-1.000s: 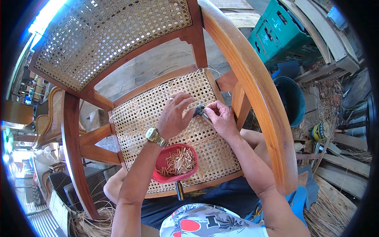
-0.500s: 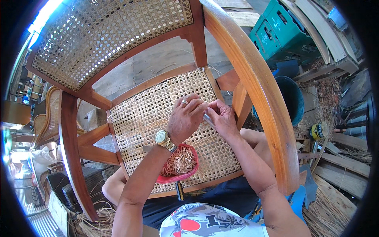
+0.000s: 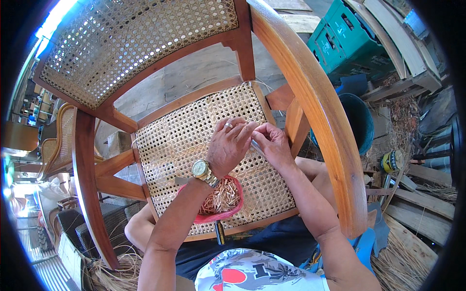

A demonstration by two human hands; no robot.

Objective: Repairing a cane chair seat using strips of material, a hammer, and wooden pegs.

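Note:
Over the woven cane seat (image 3: 174, 145) of a wooden armchair, my two hands meet at the fingertips near the seat's right side. My left hand (image 3: 229, 145), with a ring and a wristwatch, is closed with fingers bent; whatever it pinches is hidden. My right hand (image 3: 272, 144) is closed too, thumb against forefinger, and a slim grey metal tool (image 3: 257, 148) shows along its palm. Below my left wrist, a red plastic-lined container (image 3: 238, 209) full of short wooden pegs (image 3: 224, 196) sits on the seat. A dark-handled tool (image 3: 220, 234) sticks out at the seat's front edge.
The chair's curved right armrest (image 3: 325, 111) rises close to my right arm; its cane backrest (image 3: 141, 43) stands ahead. Beyond lie a green crate (image 3: 340, 43), a dark bucket (image 3: 357, 121) and a yellow can (image 3: 391, 161). Loose cane strands (image 3: 114, 274) lie at lower left.
Both hands stay almost in place, with only slight finger movement. The view has shifted a little, and more of the pegs shows beside my left wrist.

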